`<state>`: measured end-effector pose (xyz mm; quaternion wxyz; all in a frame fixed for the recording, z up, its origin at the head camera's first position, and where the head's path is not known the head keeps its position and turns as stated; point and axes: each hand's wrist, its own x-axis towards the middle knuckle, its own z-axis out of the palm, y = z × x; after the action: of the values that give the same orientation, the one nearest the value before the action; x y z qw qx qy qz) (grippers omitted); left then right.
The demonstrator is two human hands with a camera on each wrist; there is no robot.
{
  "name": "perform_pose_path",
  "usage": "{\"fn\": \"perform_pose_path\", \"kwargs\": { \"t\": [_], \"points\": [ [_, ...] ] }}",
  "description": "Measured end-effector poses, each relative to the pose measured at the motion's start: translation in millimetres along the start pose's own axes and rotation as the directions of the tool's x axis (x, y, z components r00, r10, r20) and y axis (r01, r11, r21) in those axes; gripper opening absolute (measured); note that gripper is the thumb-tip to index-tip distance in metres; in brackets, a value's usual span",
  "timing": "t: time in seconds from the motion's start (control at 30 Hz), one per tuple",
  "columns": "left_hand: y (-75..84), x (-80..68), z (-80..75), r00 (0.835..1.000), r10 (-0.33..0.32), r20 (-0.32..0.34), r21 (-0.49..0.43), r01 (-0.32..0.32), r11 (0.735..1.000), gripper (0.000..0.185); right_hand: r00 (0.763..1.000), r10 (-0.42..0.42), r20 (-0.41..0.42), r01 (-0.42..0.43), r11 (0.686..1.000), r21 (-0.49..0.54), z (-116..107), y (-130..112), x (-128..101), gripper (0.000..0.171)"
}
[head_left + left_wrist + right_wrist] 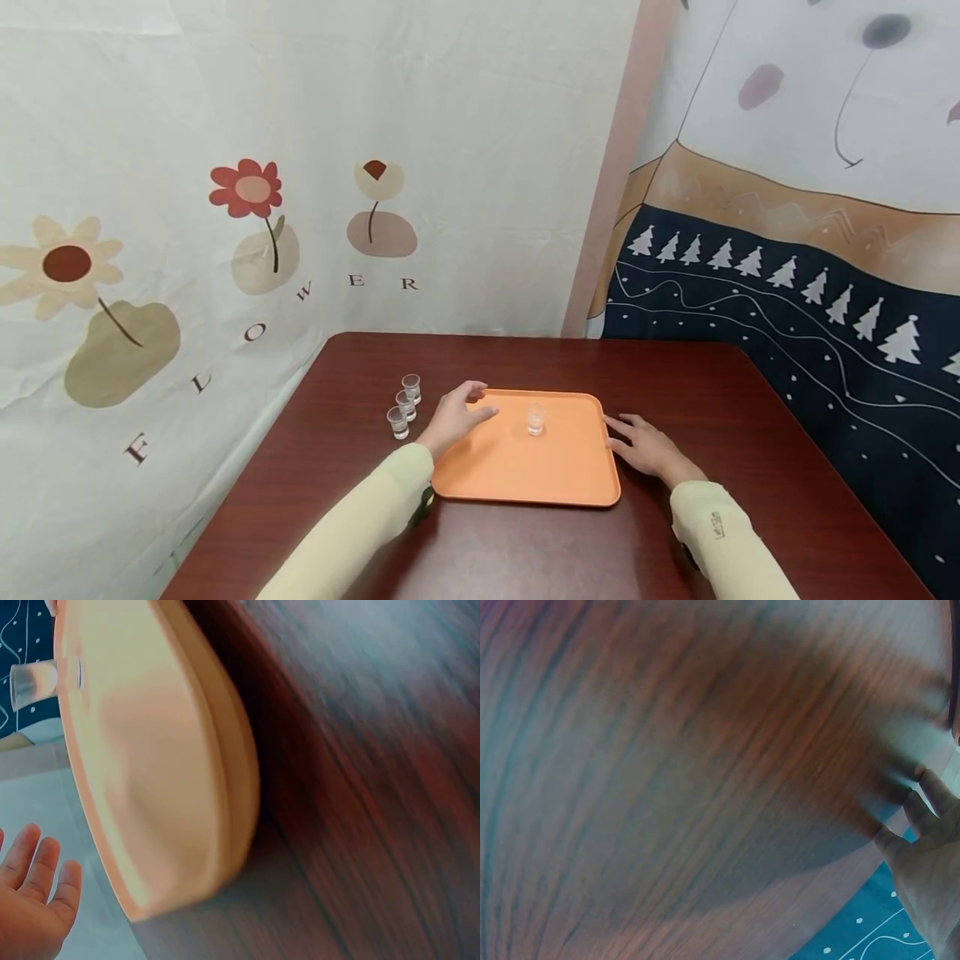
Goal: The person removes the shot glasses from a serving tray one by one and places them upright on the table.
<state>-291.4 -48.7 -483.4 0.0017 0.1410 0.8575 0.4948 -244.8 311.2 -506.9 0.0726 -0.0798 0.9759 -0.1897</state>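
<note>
A single small clear shot glass point(536, 419) stands upright on an orange tray point(525, 475); the left wrist view shows this glass point(34, 684) too. My left hand point(454, 418) hovers over the tray's left side, thumb and fingers spread apart, holding nothing. In the left wrist view that hand point(37, 900) has loosely extended fingers. At the tray's right edge lies my right hand point(647, 447), palm down on the table, its fingertips by the rim. Its fingers look spread in the right wrist view, where the hand point(930, 855) is partly cut off.
Three more shot glasses point(406, 406) stand in a slanting row on the table, left of the tray. The dark reddish wooden table point(555, 550) reaches a printed cloth wall point(480, 167) at the back. Another dark patterned cloth point(825, 375) hangs at the right.
</note>
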Motion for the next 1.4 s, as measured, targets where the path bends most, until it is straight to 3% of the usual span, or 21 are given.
{"fn": "perform_pose_path", "kwargs": {
  "t": [0.23,0.73,1.4],
  "points": [
    [5.2,2.5,19.0,0.997,-0.001,0.074,-0.016,0.002,1.0,0.054,1.0,0.007,0.005,-0.007,1.0,0.001,0,-1,0,0.058],
    [15.2,11.0,55.3,0.986,-0.055,0.159,-0.048,0.063,0.997,0.059,1.0,0.002,-0.003,-0.002,1.0,0.002,-1,-1,-1,0.055],
    [20.6,14.5,71.9,0.988,-0.028,0.149,0.024,0.025,0.999,0.039,1.0,0.009,0.004,-0.009,1.0,0.009,-2,-3,-2,0.055]
  ]
}}
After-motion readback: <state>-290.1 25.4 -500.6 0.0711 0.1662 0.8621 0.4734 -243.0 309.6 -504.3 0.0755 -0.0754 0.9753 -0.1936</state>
